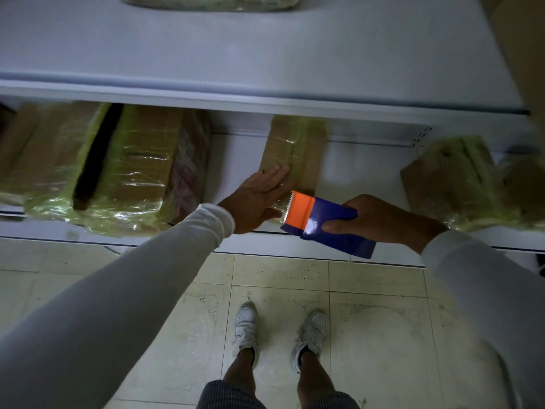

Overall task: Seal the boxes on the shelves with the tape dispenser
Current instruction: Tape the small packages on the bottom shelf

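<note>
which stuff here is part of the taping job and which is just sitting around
In the job: tape dispenser gripped by right hand; middle box under left hand.
Lying about: wrapped boxes at left; box at right.

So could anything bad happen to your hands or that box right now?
Maybe. The left hand lies flat on the middle box right beside the toothed blade of the tape dispenser, so a slip could nick a finger. The right hand grips the dispenser at the shelf edge; pulling hard might drag the box forward and off. The tape could also wrinkle, as it looks on the wrapped boxes at the left.
</note>
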Demonstrator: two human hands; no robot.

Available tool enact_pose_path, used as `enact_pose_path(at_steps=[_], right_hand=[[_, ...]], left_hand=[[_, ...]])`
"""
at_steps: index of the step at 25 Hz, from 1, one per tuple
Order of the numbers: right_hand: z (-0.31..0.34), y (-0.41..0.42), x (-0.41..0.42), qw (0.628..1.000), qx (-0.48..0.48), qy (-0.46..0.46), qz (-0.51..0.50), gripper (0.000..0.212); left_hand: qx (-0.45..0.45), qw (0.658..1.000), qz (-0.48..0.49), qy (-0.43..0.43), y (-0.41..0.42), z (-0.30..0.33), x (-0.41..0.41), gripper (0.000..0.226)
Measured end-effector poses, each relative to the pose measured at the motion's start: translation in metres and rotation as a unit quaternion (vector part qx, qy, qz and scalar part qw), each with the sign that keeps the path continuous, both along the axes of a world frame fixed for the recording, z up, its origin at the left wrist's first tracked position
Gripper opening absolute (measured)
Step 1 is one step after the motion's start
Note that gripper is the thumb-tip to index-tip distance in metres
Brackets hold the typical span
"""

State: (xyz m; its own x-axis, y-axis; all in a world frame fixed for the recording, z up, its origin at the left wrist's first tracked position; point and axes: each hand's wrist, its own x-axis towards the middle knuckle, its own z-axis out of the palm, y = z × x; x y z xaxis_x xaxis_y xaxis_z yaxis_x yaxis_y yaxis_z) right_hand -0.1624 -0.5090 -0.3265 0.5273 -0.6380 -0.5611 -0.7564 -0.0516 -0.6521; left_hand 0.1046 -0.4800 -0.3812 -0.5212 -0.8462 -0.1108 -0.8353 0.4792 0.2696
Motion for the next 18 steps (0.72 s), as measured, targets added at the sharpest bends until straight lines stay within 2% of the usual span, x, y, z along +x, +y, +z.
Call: enact_pose_path(at_steps=[4,8,13,16,18], right_hand=[[0.005,0.002,-0.023,1.0,0.006,0.01,0.014,0.065],[0.021,0.013,-0.069,0.998,-0.01,0.07,-0.002,0.044],[0.007,0.013,-0.052,0.981,-0.109,0.159,0.022,0.045],[-0.001,0.017,-0.03,0.966,-0.162,0.203,0.002,0.053],[-0.003,0.021,-0.023,0.957,-0.209,0.199,0.002,0.046]], left_hand=[[-0.011,1.0,-0.006,0.028,0.0,-0.006,0.006,0.06],[0.002,0.999,0.003,0.038,-0.001,-0.008,0.003,0.058],[0.011,1.0,0.017,0.017,-0.002,-0.003,-0.001,0.063],[-0.015,0.997,0.081,0.014,0.006,-0.003,-0.02,0.069],[-0.035,0.993,0.112,0.014,0.012,-0.003,-0.032,0.064]])
